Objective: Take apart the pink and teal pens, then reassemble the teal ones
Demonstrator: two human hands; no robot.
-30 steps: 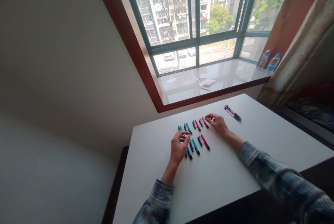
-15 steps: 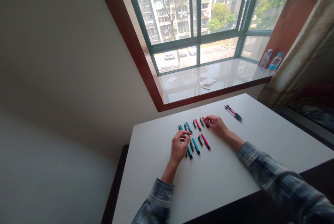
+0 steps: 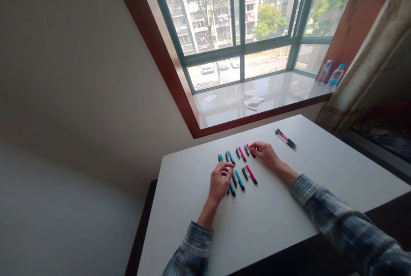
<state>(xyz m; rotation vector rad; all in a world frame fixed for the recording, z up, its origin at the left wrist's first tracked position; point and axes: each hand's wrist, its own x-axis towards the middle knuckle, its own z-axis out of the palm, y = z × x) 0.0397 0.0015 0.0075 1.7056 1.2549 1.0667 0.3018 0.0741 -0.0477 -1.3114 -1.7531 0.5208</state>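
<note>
- The left hand [image 3: 220, 181] is half closed. Its fingers are bent and lie over the left end of the pens. It is hard to see if it grips a pen, so you cannot tell.
- The right hand [image 3: 265, 154] is half closed too, with its fingers curved down. It is at the right end of the far row and touches or almost touches a red and black pen. You cannot tell if it grips that pen.
- The pens [image 3: 239, 180] lie flat in two rows near the middle of the white table [image 3: 263, 211], closer to the far edge than the near edge. They are blue, red and black, and they lie side by side with small gaps. The two hands are over these rows.
- A small bunch of pens [image 3: 285, 139] lies near the far edge of the table, well to the right of the rows. The pens in it are red and black and lie close together.
- Both arms come in from the near edge of the table. Each has a checked blue sleeve [image 3: 334, 211].
- Past the far edge is a white window sill [image 3: 282, 87]. On it are a white cloth [image 3: 252, 102], a bit of paper [image 3: 209, 98] and a water bottle [image 3: 336, 76].
</note>
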